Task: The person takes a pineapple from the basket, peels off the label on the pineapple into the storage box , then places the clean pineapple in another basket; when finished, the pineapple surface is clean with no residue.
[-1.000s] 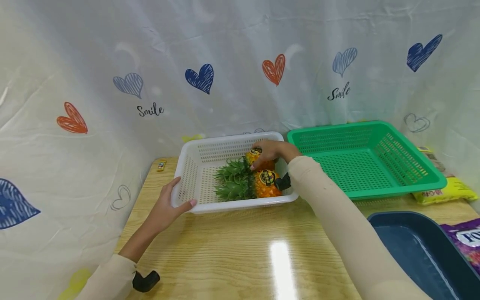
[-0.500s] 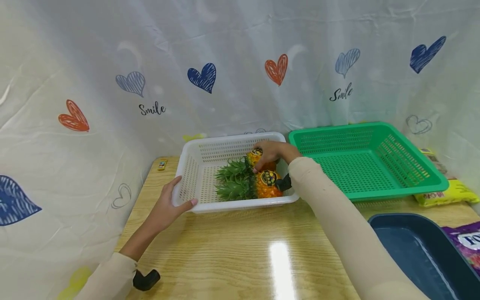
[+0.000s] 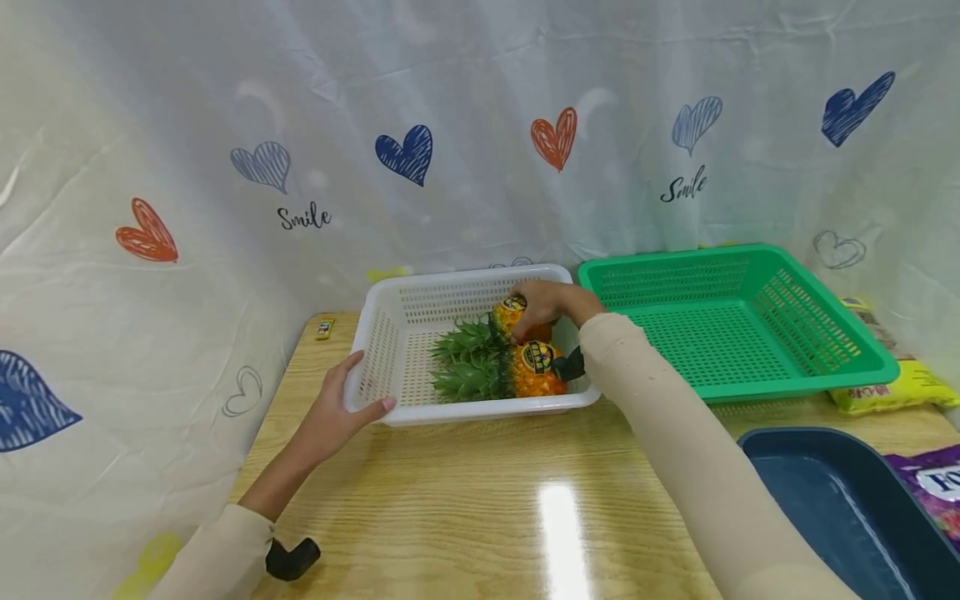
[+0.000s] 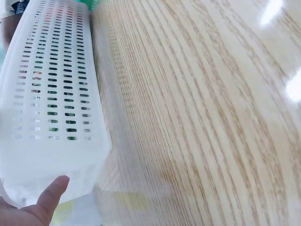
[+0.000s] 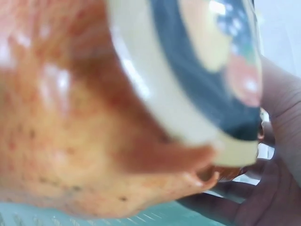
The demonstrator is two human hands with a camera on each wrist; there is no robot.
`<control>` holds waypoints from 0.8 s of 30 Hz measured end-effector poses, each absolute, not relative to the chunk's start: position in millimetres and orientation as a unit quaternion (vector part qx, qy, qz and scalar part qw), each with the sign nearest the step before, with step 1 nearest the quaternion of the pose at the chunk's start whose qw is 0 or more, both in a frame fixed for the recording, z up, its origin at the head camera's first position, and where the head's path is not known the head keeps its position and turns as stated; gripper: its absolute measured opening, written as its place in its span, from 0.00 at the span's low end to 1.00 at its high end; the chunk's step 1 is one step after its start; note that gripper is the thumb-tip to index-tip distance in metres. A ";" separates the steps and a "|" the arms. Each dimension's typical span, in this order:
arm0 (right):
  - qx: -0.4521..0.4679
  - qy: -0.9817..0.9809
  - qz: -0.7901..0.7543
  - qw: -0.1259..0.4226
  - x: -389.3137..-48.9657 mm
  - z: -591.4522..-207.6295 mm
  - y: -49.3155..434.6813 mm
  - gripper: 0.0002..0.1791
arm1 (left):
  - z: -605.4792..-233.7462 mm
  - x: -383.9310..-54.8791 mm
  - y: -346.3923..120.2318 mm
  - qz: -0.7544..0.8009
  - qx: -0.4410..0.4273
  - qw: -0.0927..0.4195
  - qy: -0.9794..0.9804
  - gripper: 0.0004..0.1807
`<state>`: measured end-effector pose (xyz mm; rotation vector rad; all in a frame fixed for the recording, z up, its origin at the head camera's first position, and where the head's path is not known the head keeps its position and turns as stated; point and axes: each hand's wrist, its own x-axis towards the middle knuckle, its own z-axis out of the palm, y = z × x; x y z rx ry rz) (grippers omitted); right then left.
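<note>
Two pineapples lie side by side in the white basket (image 3: 480,410), their green leaves pointing left. My right hand (image 3: 543,302) reaches in from the right and grips the rear pineapple (image 3: 507,311), hiding much of its body. The front pineapple (image 3: 529,375) lies just below that hand and carries a round dark label. In the right wrist view, a labelled orange fruit surface (image 5: 70,141) fills most of the picture beside the hand (image 5: 263,193). At the basket's front left corner, my left hand (image 3: 337,410) holds the rim, thumb along the front side.
A green basket (image 3: 750,390) stands right of the white one, with a yellow packet (image 3: 888,385) beside it. Nearer, at the right, are a dark blue tray (image 3: 798,432) and a purple packet (image 3: 933,475). A small yellow item (image 3: 324,330) lies at the table's left. A curtain (image 3: 480,200) hangs behind.
</note>
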<state>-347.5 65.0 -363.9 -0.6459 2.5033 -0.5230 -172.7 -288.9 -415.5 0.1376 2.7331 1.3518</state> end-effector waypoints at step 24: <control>-0.252 0.921 -0.194 0.226 -349.9 -361.0 69.8 0.50 | -417.3 -173.2 -289.8 0.452 0.051 0.046 0.889 0.54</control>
